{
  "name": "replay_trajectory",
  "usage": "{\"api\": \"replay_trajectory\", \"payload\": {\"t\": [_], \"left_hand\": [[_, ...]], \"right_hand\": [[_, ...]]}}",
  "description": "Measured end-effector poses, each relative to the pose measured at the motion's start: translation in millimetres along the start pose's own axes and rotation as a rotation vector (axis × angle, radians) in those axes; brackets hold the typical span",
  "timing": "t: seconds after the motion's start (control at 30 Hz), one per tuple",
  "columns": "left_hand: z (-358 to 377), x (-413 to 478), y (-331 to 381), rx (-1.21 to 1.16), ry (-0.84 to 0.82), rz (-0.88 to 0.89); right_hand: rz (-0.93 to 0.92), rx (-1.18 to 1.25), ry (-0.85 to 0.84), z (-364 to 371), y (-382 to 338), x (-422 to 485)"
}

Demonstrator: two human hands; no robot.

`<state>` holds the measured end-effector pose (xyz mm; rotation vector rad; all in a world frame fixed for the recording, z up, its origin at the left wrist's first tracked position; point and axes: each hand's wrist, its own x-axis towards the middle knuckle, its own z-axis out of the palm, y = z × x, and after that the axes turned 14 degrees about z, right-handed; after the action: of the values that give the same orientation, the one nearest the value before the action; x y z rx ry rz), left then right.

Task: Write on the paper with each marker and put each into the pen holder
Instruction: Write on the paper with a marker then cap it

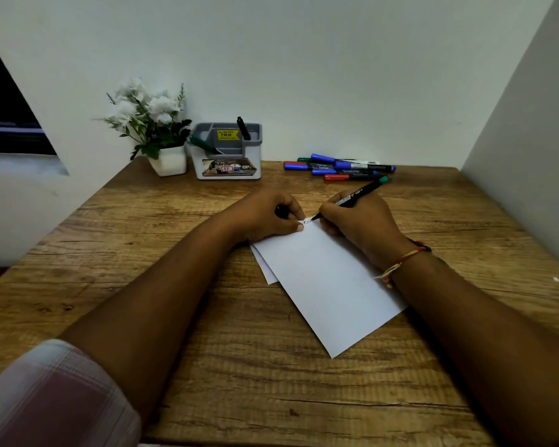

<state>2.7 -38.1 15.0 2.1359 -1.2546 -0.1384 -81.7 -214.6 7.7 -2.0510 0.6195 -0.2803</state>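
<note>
- Head view: the right hand (359, 221), its grip closed low on the marker (352, 198), sets the tip on the far corner of the paper (323, 285).
- The left hand (265, 217) pinches a dark cap (281, 211) and pins the sheet.
- The marker is probably light, stiff and smooth. The paper is thin and apt to slide.
- The pen holder (197, 166), with 2 markers in it, stands at the rear of the counter (207, 350), with bare wood between.

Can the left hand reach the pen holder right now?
Probably yes: only bare table lies between the left hand and the pen holder. But it is busy, pinching a small black thing and pressing on the paper.
</note>
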Motion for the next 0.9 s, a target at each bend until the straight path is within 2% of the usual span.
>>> {"api": "replay_trajectory", "payload": {"t": [0.9], "left_hand": [[-0.3, -0.6, 1.9, -0.004, 0.0, 0.002]], "right_hand": [[0.034, -0.028, 0.043, -0.2, 2.3, 4.8]]}}
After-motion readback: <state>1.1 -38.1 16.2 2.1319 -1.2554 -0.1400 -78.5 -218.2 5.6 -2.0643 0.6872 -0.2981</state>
